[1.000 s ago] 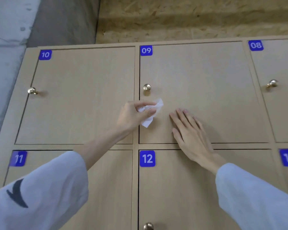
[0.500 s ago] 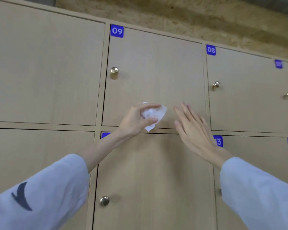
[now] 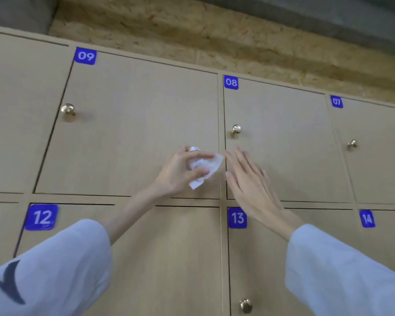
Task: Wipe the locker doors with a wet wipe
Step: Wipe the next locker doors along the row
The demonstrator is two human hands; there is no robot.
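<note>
Both hands have shifted right along the lockers since a moment ago: the left hand [image 3: 180,172] pinches the crumpled white wet wipe [image 3: 203,166] at the lower right corner of the light wooden locker door 09 [image 3: 128,124], while the right hand [image 3: 249,179] lies flat, fingers straight, on door 08 [image 3: 283,137]. Four brass knobs and six blue number labels show; rough chipboard [image 3: 214,37] runs above.
</note>
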